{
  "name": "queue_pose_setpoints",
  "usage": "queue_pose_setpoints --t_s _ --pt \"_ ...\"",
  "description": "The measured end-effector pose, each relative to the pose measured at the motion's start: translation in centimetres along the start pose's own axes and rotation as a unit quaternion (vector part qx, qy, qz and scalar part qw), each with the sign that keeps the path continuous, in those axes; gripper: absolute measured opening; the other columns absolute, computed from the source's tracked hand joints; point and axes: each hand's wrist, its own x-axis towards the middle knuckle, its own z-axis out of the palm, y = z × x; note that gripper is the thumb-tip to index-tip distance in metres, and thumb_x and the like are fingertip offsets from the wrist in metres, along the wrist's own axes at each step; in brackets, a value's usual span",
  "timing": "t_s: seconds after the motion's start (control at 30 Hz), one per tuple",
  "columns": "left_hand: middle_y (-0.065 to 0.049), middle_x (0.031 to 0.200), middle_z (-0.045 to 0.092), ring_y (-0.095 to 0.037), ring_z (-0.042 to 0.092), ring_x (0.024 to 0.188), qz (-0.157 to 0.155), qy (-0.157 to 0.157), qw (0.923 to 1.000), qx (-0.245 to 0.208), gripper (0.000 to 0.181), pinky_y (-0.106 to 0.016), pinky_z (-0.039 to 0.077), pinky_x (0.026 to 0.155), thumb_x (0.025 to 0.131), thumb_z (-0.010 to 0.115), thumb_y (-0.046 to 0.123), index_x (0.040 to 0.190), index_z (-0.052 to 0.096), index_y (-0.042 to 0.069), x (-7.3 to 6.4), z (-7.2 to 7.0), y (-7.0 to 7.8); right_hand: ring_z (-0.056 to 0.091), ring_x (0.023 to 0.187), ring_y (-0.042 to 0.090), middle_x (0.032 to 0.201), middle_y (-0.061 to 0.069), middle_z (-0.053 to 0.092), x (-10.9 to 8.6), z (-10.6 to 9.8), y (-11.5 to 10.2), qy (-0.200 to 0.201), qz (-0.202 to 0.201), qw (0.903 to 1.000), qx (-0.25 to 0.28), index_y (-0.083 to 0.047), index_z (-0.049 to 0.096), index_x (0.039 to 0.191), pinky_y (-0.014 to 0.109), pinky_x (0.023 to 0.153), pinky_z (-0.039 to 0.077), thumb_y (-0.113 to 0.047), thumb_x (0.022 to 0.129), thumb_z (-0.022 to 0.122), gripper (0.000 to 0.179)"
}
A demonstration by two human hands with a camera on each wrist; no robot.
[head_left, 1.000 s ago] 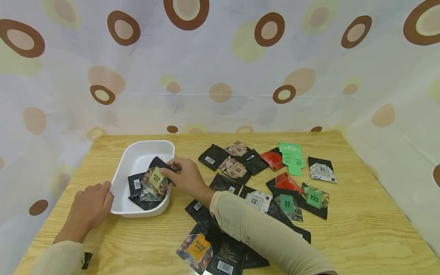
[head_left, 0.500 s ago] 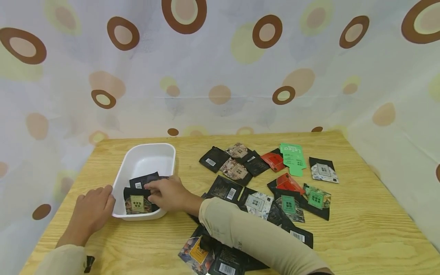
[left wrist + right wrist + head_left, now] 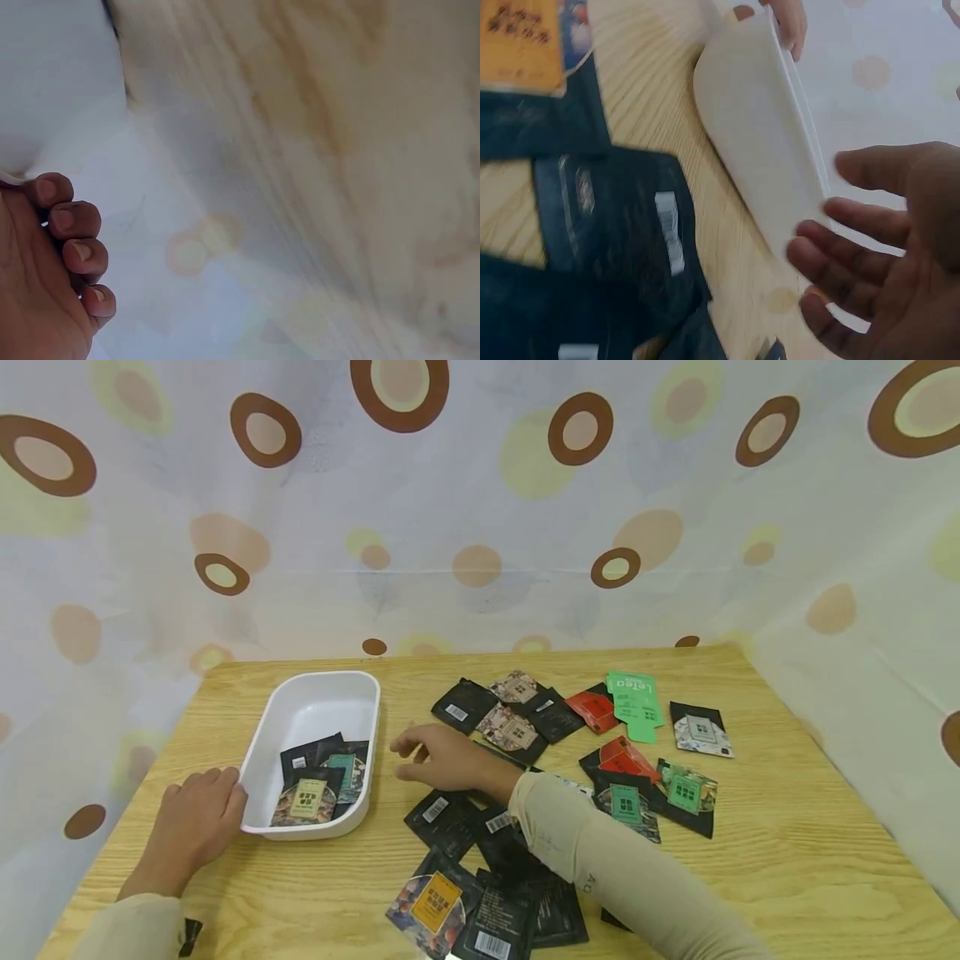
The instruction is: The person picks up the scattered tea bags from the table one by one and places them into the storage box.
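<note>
A white plastic basin [image 3: 324, 693] stands on the left of the table, with several black sachets inside. One with a yellow label [image 3: 307, 797] lies in front, beside a green-labelled sachet [image 3: 347, 770]. My left hand [image 3: 197, 822] holds the basin's near left rim; in the left wrist view its fingers [image 3: 75, 217] are curled by the rim. Just right of the basin my right hand [image 3: 442, 762] hovers with nothing in it, and in the right wrist view its fingers are apart and loosely bent. Loose black sachets [image 3: 442, 822] lie below and in front of that hand.
Sachets with red, white and green labels overlap across the middle and right, including a red-labelled sachet [image 3: 626, 758]. A flat green card [image 3: 635, 702] lies among them. An orange-labelled sachet [image 3: 435, 902] is near the front. Behind the wooden table [image 3: 795, 827] hangs a patterned cloth [image 3: 480, 510].
My right hand has lowered the yellow-labelled sachet into the basin, let it go, and moved right, out of the basin. The left hand has stayed at the rim.
</note>
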Motion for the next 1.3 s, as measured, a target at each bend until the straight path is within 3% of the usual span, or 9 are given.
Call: queue_pose_setpoints --t_s 0.17,0.37,0.47,0.6,0.87,1.0,1.13,1.23,1.3 --pt "-0.011 0.079 0.056 -0.035 0.057 0.081 0.015 0.013 0.9998 0.006 0.03 -0.047 0.038 0.066 0.101 0.031 0.019 0.083 0.051 0.005 0.0 0.1 -0.2 0.068 0.105 0.019 0.118 0.005 0.069 -1.6 -0.6 1.3 -0.057 0.054 0.9896 -0.12 -0.01 0.067 0.124 0.036 0.091 0.053 -0.025 0.092 0.07 0.035" --pt "-0.008 0.075 0.052 -0.032 0.055 0.077 0.015 0.014 0.9998 -0.005 0.03 -0.042 0.033 0.064 0.101 0.03 0.02 0.079 0.047 0.008 0.0 0.2 -0.3 0.061 0.117 0.019 0.132 0.003 0.058 -2.2 -0.1 1.7 -0.101 0.092 0.9554 -0.262 -0.023 0.056 0.139 0.042 0.094 0.052 -0.033 0.076 0.086 0.071" --pt "-0.008 0.075 0.051 -0.031 0.054 0.076 0.014 0.011 0.9998 -0.007 0.03 -0.041 0.033 0.064 0.101 0.03 0.02 0.078 0.046 0.008 0.0 0.3 -0.3 0.055 0.12 0.017 0.137 0.002 0.049 -2.3 0.2 2.0 -0.119 0.089 0.9395 -0.308 -0.028 0.05 0.143 0.041 0.091 0.052 -0.038 0.073 0.088 0.081" --pt "-0.008 0.075 0.053 -0.031 0.055 0.076 0.017 0.013 0.9997 -0.01 0.03 -0.043 0.034 0.064 0.101 0.03 0.02 0.079 0.047 0.008 0.0 0.3 -0.3 0.05 0.122 0.017 0.137 0.001 0.047 -2.3 0.4 2.2 -0.115 0.083 0.9321 -0.333 -0.028 0.053 0.14 0.041 0.095 0.051 -0.042 0.072 0.087 0.078" --pt "-0.01 0.078 0.055 -0.032 0.055 0.077 0.016 0.006 0.9998 -0.014 0.032 -0.045 0.037 0.065 0.101 0.029 0.02 0.081 0.049 0.007 0.0 0.0 -0.2 0.047 0.115 0.016 0.126 -0.002 0.049 -2.5 0.2 2.7 -0.08 0.045 0.9398 -0.329 -0.026 0.057 0.124 0.043 0.104 0.04 -0.043 0.072 0.088 0.063" --pt "-0.008 0.075 0.051 -0.029 0.052 0.074 0.014 0.006 0.9998 -0.015 0.031 -0.042 0.034 0.064 0.101 0.028 0.02 0.078 0.046 0.009 0.0 0.0 -0.2 0.047 0.116 0.018 0.121 -0.003 0.049 -2.5 -0.1 3.0 -0.05 0.012 0.951 -0.305 -0.024 0.057 0.113 0.048 0.11 0.033 -0.041 0.074 0.086 0.052" --pt "-0.008 0.074 0.051 -0.028 0.052 0.073 0.014 0.006 0.9998 -0.014 0.032 -0.042 0.034 0.064 0.102 0.028 0.02 0.078 0.046 0.009 0.0 0.0 -0.1 0.055 0.113 0.016 0.118 -0.005 0.058 -2.4 -0.5 3.1 -0.037 -0.002 0.9655 -0.258 -0.023 0.055 0.11 0.051 0.112 0.031 -0.036 0.077 0.085 0.046" --pt "-0.009 0.076 0.054 -0.03 0.053 0.075 0.013 0.001 0.9998 -0.013 0.032 -0.044 0.036 0.065 0.101 0.028 0.02 0.079 0.047 0.008 0.1 -0.1 -0.1 0.069 0.087 0.015 0.101 -0.001 0.07 -2.4 -0.8 3.1 -0.039 -0.001 0.9757 -0.216 -0.02 0.054 0.114 0.046 0.109 0.034 -0.031 0.082 0.081 0.044" --pt "-0.009 0.076 0.054 -0.03 0.053 0.074 0.012 -0.001 0.9998 -0.012 0.032 -0.045 0.037 0.065 0.101 0.028 0.02 0.079 0.047 0.007 0.1 -0.1 -0.2 0.067 0.069 0.013 0.094 0.001 0.07 -2.4 -1.1 3.1 -0.037 -0.001 0.98 -0.196 -0.019 0.053 0.114 0.04 0.099 0.042 -0.028 0.085 0.079 0.04"
